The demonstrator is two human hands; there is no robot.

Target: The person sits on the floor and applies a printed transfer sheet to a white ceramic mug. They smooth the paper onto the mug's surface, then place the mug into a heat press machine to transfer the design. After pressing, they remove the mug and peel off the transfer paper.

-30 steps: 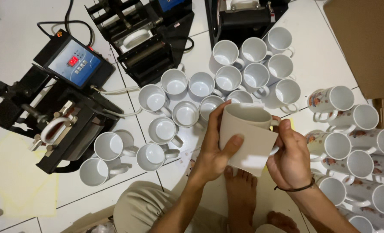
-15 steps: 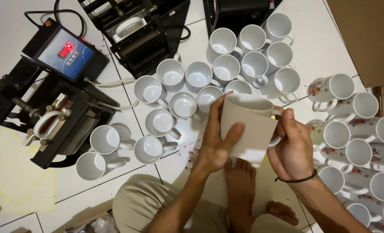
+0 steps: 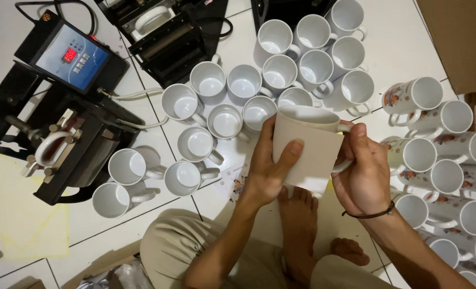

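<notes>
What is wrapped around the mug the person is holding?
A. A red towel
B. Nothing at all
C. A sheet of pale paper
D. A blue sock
C. The mug has a sheet of pale paper wrapped round its side, pressed on by the left hand while the right hand grips the handle side.

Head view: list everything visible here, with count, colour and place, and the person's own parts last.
plain mugs: about nineteen, white, on the floor tiles at centre and top
printed mugs: about a dozen, white with coloured pictures, right side
held mug: one, wrapped in pale paper, between both hands
mug presses: two or more, black, left and top; the left one has a red display and clamps a mug
cardboard box: one, brown, top right
yellow sheet: one, pale yellow, lower left
left hand: pressing the paper onto the held mug
right hand: at the handle side, dark band on the wrist
bare feet: two, bottom centre, legs crossed
</notes>
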